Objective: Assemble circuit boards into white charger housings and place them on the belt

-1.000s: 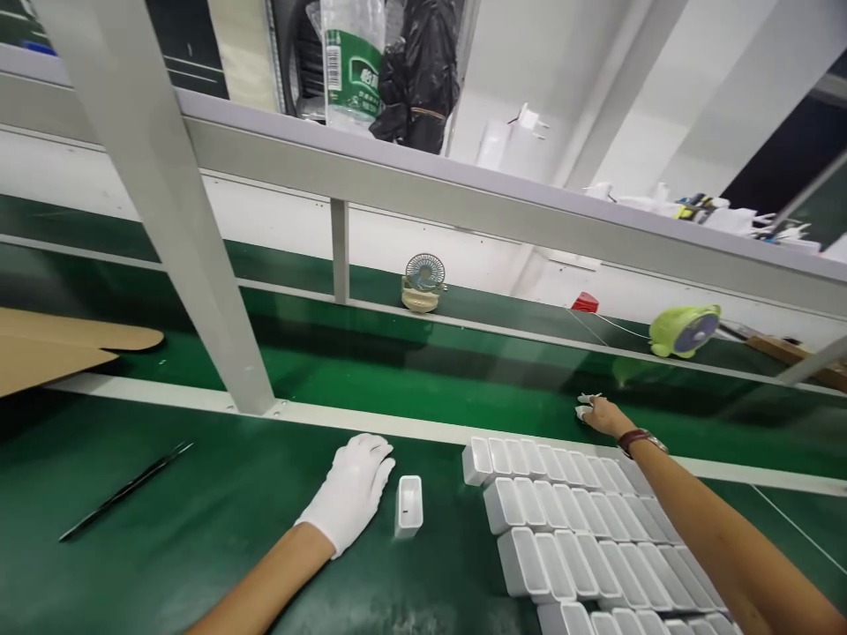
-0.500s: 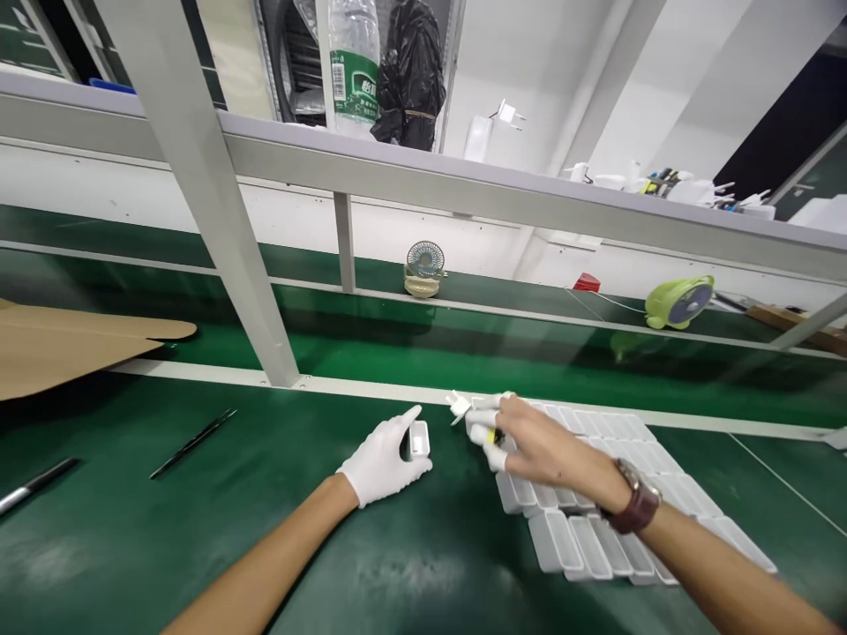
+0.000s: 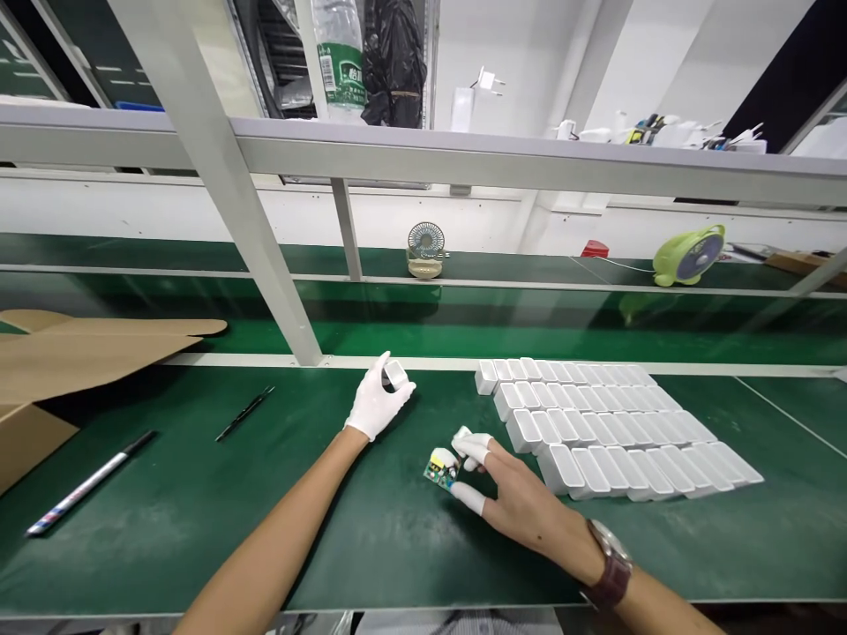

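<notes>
My left hand (image 3: 380,401), in a white glove, is closed around a small white plastic case (image 3: 395,374) near the back rail of the bench. White finger covers are on the fingertips of my right hand (image 3: 506,489). Between its thumb and fingers is a small green circuit board (image 3: 438,472) with a yellow part on it. A small white piece (image 3: 461,433) shows at the index fingertip; its shape is partly hidden. To the right stand several rows of white open-topped plastic cases (image 3: 599,428), just beyond my right hand.
On the green bench (image 3: 371,547) at left lie a marker pen (image 3: 89,485) and black tweezers (image 3: 244,413). Brown cardboard (image 3: 99,353) rests at far left. A slanted metal post (image 3: 244,212) rises behind the bench. Two small fans, one beige (image 3: 425,251), one green (image 3: 688,256), stand beyond.
My right hand has come from the rows of cases toward me, and the circuit board now shows clearly. My left hand still has the white case, now more tilted. The view has shifted.
</notes>
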`<state>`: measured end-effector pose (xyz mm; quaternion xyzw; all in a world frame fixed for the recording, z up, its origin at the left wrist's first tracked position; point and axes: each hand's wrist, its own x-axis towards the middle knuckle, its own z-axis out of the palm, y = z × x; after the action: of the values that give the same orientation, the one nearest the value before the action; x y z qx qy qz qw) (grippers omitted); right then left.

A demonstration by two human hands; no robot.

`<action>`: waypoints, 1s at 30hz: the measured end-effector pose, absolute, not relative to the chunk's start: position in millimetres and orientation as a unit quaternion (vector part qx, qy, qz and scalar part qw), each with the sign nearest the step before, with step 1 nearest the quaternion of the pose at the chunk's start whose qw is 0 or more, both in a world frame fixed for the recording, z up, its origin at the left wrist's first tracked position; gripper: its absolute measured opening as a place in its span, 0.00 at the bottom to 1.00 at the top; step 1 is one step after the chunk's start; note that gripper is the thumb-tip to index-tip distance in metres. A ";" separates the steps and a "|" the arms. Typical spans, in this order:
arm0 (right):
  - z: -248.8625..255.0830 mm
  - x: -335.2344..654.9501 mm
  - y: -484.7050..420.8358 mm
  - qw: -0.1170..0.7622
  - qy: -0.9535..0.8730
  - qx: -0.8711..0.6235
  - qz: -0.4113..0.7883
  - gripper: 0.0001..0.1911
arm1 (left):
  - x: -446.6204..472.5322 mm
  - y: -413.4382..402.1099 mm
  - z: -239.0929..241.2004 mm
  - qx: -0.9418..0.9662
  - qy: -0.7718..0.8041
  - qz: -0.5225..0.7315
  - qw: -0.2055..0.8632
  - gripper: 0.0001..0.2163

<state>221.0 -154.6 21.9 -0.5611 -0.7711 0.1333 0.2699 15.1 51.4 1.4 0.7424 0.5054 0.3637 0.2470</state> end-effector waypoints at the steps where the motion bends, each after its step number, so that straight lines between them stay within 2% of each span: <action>1: 26.0 222.6 -158.8 0.269 -0.780 -0.553 0.115 0.25 | 14.6 52.3 0.4 0.742 0.507 0.363 0.249 0.37; 3: 33.1 225.4 -162.0 0.243 -0.814 -0.523 0.066 0.24 | 15.1 52.4 -1.3 0.743 0.502 0.358 0.259 0.37; 5: 36.0 226.8 -158.0 0.202 -0.846 -0.491 0.042 0.27 | 16.6 50.9 -2.5 0.748 0.492 0.351 0.274 0.37; 10: 22.6 227.6 -129.4 0.159 -0.870 -0.456 0.101 0.34 | 17.5 48.3 -4.0 0.751 0.488 0.329 0.300 0.35; 14: 10.6 228.8 -112.9 0.164 -0.859 -0.459 0.157 0.26 | 15.3 50.5 -5.7 0.740 0.498 0.320 0.320 0.36; 16: 8.1 228.1 -112.7 0.182 -0.852 -0.467 0.155 0.23 | 15.2 51.6 -7.2 0.735 0.502 0.320 0.325 0.38; 19: 7.3 225.3 -118.6 0.230 -0.837 -0.472 0.155 0.24 | 15.8 51.7 -9.2 0.734 0.502 0.320 0.325 0.38; 25: 8.5 223.3 -126.5 0.318 -0.794 -0.475 0.208 0.23 | 14.7 32.9 -2.3 0.757 0.485 0.308 0.310 0.25; 30: 4.9 228.0 -128.4 0.418 -0.764 -0.453 0.191 0.30 | 17.9 7.7 11.6 0.811 0.415 0.279 0.303 0.25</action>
<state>228.0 -128.4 4.9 -0.4527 -0.7640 0.1906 0.4185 17.9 7.7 11.6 0.8114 0.4147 0.2792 0.3028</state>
